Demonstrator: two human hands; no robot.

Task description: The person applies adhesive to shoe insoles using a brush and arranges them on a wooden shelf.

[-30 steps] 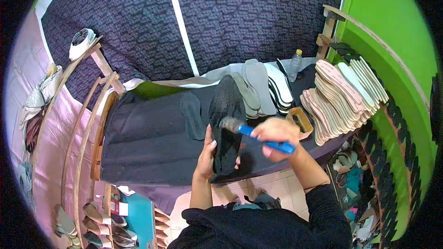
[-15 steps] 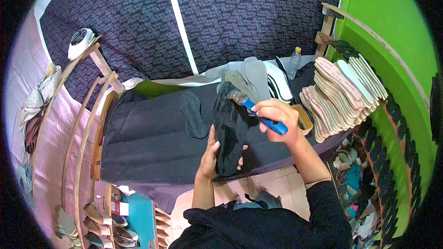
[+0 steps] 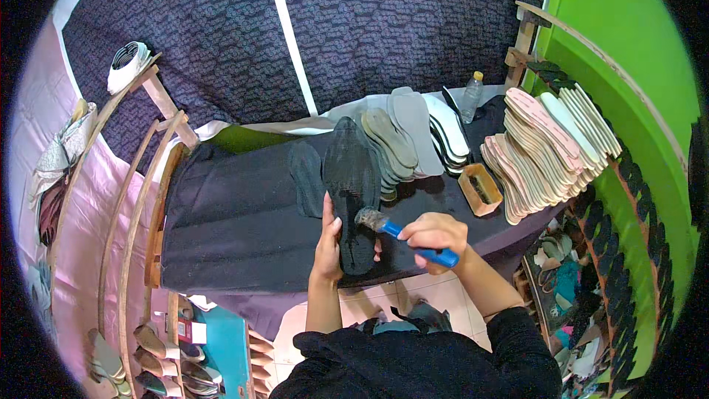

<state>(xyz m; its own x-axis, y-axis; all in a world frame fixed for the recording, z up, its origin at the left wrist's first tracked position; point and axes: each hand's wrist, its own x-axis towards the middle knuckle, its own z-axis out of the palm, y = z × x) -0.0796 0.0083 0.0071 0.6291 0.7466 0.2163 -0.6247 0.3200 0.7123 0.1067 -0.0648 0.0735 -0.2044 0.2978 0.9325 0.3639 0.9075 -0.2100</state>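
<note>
**Right hand (image 3: pixel 434 240) closed round a blue-handled brush (image 3: pixel 391 230), left hand (image 3: pixel 325 247) holding a black sole-shaped piece (image 3: pixel 352 170)**

Clock directions are read from the middle of the black sole-shaped piece, which stands lengthwise from 12 to 6 o'clock over the near edge of the cloth-covered table (image 3: pixel 229 229). At its 7 o'clock the left hand supports it from below: thumb side along the left edge, fingertips (image 3: pixel 378 250) showing past the right edge. That hand is only partly curled, spread to the width of the piece; its palm is hidden. The right hand, at 4 o'clock, has its fingers wrapped firmly about the brush handle, and the bristles lie against the piece just below its middle.

A dark flat sole (image 3: pixel 306 177) lies on the cloth toward 10 o'clock, partly overlapped in view by the held piece. At 1 o'clock is a stack of olive-grey insoles (image 3: pixel 390 140), with larger grey insoles (image 3: pixel 413 129) just beside it. Toward 2 o'clock come a white-topped stack (image 3: pixel 443 129) and a clear bottle (image 3: pixel 471 100) with a yellow cap. An open tan box (image 3: pixel 471 196) sits at 3 o'clock; beyond it leans a tall pile of pink and cream insoles (image 3: pixel 532 162).
</note>
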